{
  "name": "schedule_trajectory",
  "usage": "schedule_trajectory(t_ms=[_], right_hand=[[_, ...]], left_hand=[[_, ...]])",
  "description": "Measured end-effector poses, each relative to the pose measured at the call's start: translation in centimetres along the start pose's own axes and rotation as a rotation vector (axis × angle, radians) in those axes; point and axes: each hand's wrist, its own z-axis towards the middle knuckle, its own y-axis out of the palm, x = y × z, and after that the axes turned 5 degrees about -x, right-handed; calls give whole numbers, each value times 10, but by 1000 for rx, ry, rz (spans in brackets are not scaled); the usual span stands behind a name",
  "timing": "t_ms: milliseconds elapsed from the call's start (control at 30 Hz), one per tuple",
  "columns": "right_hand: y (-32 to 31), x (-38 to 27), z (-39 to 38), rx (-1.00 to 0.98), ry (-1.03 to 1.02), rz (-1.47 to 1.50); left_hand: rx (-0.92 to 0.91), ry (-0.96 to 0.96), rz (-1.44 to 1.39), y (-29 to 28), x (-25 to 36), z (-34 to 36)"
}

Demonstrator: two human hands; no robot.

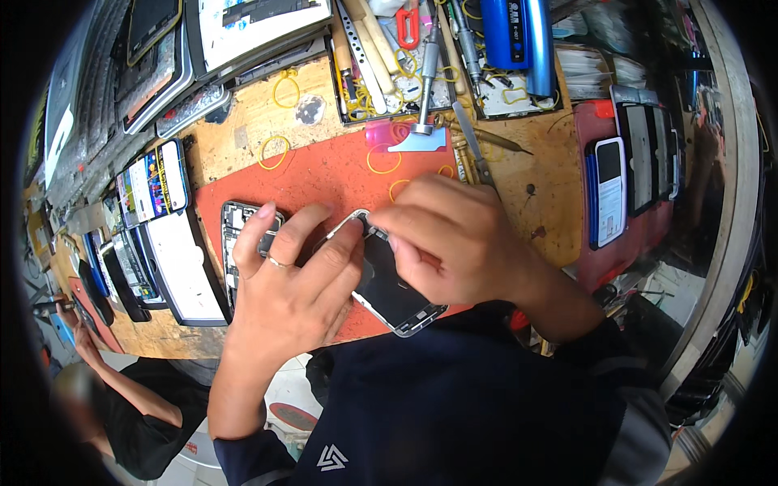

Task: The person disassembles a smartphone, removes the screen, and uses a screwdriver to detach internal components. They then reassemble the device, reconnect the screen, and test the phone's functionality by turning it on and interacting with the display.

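Note:
An opened phone frame (387, 283) with a dark inner face and a light rim lies tilted on the red mat (324, 182). My left hand (300, 292) is over its left side, index fingertip pressing near the top corner and thumb hidden. The other left fingers reach over a second opened phone (232, 223), whose inner parts show. From the right, my right hand (458, 239) meets the frame's top edge, its thumb and index finger pinched together. Whatever lies between those fingertips is too small or hidden to make out.
Behind the mat, a tray (356, 120) holds tools, and a blue device (519, 36) stands in it. Yellow rubber bands (274, 151) lie about. Phones (608, 190) rest at right; more phones (154, 185) and piled parts stand at left. Another person's arm (134, 389) is lower left.

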Motion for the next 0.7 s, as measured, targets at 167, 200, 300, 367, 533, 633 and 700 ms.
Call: schedule_trajectory(t_ms=[167, 200, 300, 367, 533, 633, 700], right_hand=[[-1, 3, -1, 46, 69, 75], [0, 4, -1, 47, 42, 63], [1, 6, -1, 34, 14, 53], [1, 6, -1, 21, 6, 42], [1, 6, -2, 6, -9, 7], [2, 6, -2, 41, -8, 22], [3, 7, -2, 27, 6, 22]], left_hand=[[48, -47, 0, 12, 2, 0], [61, -58, 9, 14, 3, 0], [89, -67, 48, 18, 6, -2], [104, -66, 75, 19, 8, -2], [151, -62, 145, 15, 13, 0], [49, -54, 114, 12, 13, 2], [60, -45, 87, 12, 12, 3]])
